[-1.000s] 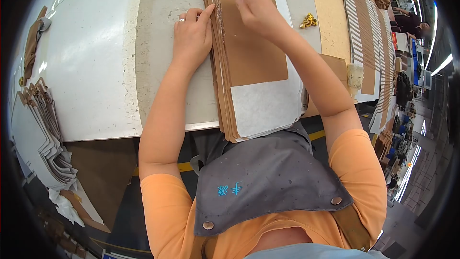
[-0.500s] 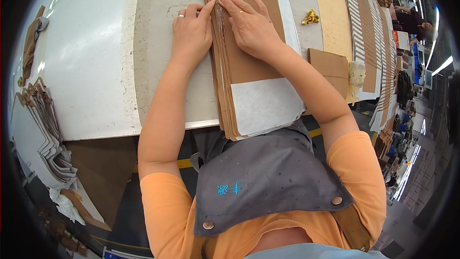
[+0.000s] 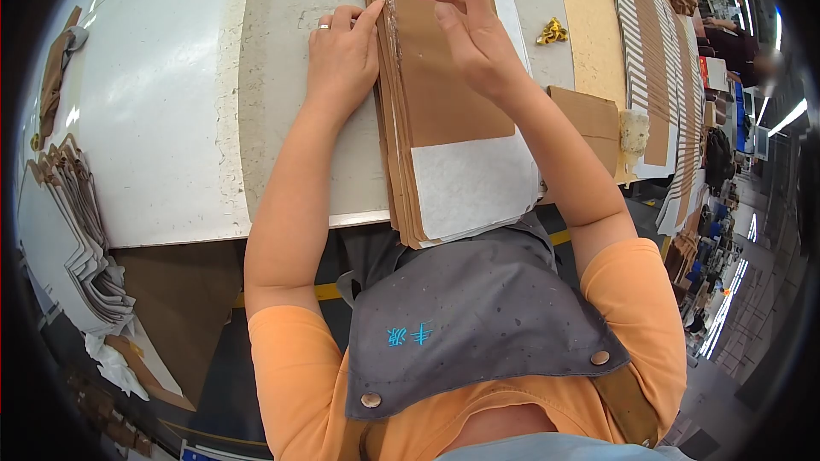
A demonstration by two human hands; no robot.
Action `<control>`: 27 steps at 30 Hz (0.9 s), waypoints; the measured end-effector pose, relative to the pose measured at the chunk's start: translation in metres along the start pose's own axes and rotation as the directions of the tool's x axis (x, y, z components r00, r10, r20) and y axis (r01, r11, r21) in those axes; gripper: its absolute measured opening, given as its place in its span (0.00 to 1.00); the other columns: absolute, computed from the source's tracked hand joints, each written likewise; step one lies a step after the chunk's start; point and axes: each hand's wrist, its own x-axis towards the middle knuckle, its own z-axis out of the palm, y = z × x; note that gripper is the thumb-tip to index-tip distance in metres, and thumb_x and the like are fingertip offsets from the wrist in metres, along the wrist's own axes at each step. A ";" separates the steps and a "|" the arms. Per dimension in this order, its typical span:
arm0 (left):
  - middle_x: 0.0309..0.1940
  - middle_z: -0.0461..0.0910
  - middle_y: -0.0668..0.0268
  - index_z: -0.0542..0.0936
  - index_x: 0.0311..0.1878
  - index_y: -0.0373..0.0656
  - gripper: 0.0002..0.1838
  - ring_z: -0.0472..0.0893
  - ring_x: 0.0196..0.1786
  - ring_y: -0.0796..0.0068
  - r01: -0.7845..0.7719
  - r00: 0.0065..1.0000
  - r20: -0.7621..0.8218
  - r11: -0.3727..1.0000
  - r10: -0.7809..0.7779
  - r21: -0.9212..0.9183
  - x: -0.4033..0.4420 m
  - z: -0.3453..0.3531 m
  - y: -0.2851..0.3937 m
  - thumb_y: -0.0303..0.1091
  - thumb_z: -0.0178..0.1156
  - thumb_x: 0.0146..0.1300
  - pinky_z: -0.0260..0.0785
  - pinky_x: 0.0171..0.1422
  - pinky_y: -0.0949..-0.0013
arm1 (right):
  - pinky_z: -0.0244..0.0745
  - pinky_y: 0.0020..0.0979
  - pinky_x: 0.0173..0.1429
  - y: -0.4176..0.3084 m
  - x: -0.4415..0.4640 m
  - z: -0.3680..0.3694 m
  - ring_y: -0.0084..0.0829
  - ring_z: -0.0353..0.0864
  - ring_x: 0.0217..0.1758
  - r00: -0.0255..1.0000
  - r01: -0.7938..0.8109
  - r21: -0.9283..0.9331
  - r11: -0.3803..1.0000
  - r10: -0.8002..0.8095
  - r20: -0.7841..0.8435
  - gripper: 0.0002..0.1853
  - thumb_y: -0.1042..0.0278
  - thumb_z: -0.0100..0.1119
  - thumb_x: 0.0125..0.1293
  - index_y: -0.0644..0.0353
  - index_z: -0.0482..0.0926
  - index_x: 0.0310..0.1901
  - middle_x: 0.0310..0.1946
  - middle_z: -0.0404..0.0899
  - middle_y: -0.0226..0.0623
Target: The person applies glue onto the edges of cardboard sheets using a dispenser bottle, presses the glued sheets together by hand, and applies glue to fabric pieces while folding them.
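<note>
Beyond the tabletop's [image 3: 162,111] right side, a red-and-white box [image 3: 714,73] sits among the workshop clutter, and from here its contents are too small to make out. In front of the person, a stack of brown and white sheets [image 3: 470,188] lies across the tabletop's near edge, its closest end jutting past it toward the dark apron [image 3: 487,316]. A brown panel [image 3: 448,107] lies on top of the white sheet, and a shiny, wrinkled strip [image 3: 393,34] runs up the panel's left side. The left hand [image 3: 342,64], with a ring on one finger, has its fingers curled and its thumb tip against the stack's left edge; whether they actually grip any layers I can't tell. The right hand [image 3: 478,34] is raised over the brown panel, its fingers well apart and holding nothing, thumb and forefinger reaching toward the shiny strip. Right of the stack, a crinkled gold-coloured piece [image 3: 552,32] lies on the tabletop, with a brown cardboard piece [image 3: 589,125] nearer the near edge and a pale, worn block [image 3: 634,134] just beside that. The right hand and forearm cover part of the panel, the stack's far end is cut off by the top of the view, and another person [image 3: 730,51] at the far right is blurred.
</note>
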 end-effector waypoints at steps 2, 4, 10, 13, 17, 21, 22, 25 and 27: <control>0.43 0.74 0.62 0.74 0.57 0.50 0.17 0.73 0.43 0.59 -0.001 1.000 0.000 1.000 0.001 -0.003 0.001 0.000 0.000 0.30 0.47 0.65 0.64 0.49 0.59 | 0.61 0.40 0.65 0.002 -0.002 0.010 0.40 0.70 0.60 0.998 -0.061 0.091 0.994 0.061 0.003 0.30 0.74 0.39 0.68 0.57 0.44 0.70 0.58 0.67 0.49; 0.43 0.74 0.62 0.74 0.56 0.50 0.17 0.73 0.43 0.60 0.007 1.000 0.003 1.000 -0.007 -0.007 0.000 0.001 -0.001 0.30 0.47 0.65 0.64 0.49 0.59 | 0.61 0.38 0.65 0.004 -0.006 0.016 0.38 0.70 0.60 0.995 -0.099 0.128 0.987 0.097 0.021 0.30 0.74 0.40 0.68 0.54 0.45 0.70 0.60 0.64 0.47; 0.43 0.74 0.62 0.75 0.56 0.49 0.17 0.73 0.43 0.59 -0.010 1.000 -0.012 1.000 0.010 -0.014 0.001 0.001 -0.001 0.29 0.48 0.64 0.64 0.48 0.59 | 0.64 0.37 0.64 0.012 -0.019 0.030 0.41 0.69 0.62 0.995 -0.070 0.051 0.996 0.066 0.068 0.31 0.76 0.39 0.68 0.52 0.42 0.70 0.65 0.57 0.48; 0.43 0.74 0.62 0.75 0.56 0.49 0.17 0.73 0.43 0.59 -0.011 1.000 -0.007 1.000 0.011 0.001 0.001 0.001 -0.001 0.29 0.48 0.64 0.64 0.48 0.59 | 0.63 0.36 0.65 0.018 -0.014 0.035 0.40 0.68 0.64 0.995 -0.075 0.017 0.997 0.073 0.072 0.32 0.78 0.37 0.68 0.50 0.41 0.71 0.67 0.55 0.47; 0.42 0.74 0.63 0.75 0.55 0.48 0.17 0.73 0.43 0.61 -0.007 1.000 -0.008 1.000 0.007 0.004 0.001 0.001 -0.001 0.29 0.49 0.62 0.64 0.48 0.59 | 0.63 0.35 0.65 0.025 -0.001 0.039 0.40 0.67 0.65 0.996 -0.083 -0.020 0.996 0.083 0.033 0.32 0.77 0.37 0.68 0.51 0.41 0.71 0.67 0.55 0.48; 0.41 0.74 0.65 0.76 0.53 0.48 0.17 0.73 0.43 0.63 -0.002 1.000 -0.020 1.000 0.002 0.008 0.001 0.001 0.000 0.28 0.51 0.60 0.64 0.48 0.60 | 0.63 0.36 0.65 0.018 -0.006 0.039 0.41 0.66 0.65 0.995 -0.087 -0.026 0.996 0.088 0.051 0.32 0.77 0.38 0.68 0.51 0.41 0.71 0.67 0.55 0.48; 0.41 0.74 0.65 0.76 0.53 0.48 0.17 0.73 0.43 0.63 0.000 1.000 -0.019 1.000 0.000 0.006 0.001 0.001 0.000 0.28 0.51 0.60 0.64 0.48 0.60 | 0.63 0.36 0.65 0.017 -0.011 0.040 0.41 0.66 0.65 0.996 -0.068 -0.038 0.997 0.070 0.055 0.32 0.77 0.38 0.68 0.51 0.41 0.71 0.67 0.55 0.48; 0.41 0.74 0.65 0.76 0.53 0.48 0.17 0.73 0.43 0.63 -0.008 1.000 -0.027 1.000 0.009 0.022 0.001 0.002 0.000 0.29 0.51 0.60 0.64 0.48 0.60 | 0.63 0.38 0.65 0.016 -0.017 0.041 0.43 0.66 0.65 0.997 -0.045 -0.038 0.998 0.047 0.055 0.31 0.76 0.39 0.68 0.52 0.43 0.70 0.66 0.55 0.49; 0.41 0.74 0.65 0.76 0.53 0.48 0.17 0.73 0.43 0.62 -0.004 1.000 -0.023 1.000 0.005 0.015 0.001 0.001 0.000 0.29 0.51 0.60 0.64 0.48 0.60 | 0.63 0.40 0.64 0.019 -0.011 0.041 0.46 0.66 0.64 0.997 -0.076 0.005 0.997 0.075 0.033 0.31 0.74 0.40 0.67 0.54 0.44 0.70 0.65 0.55 0.51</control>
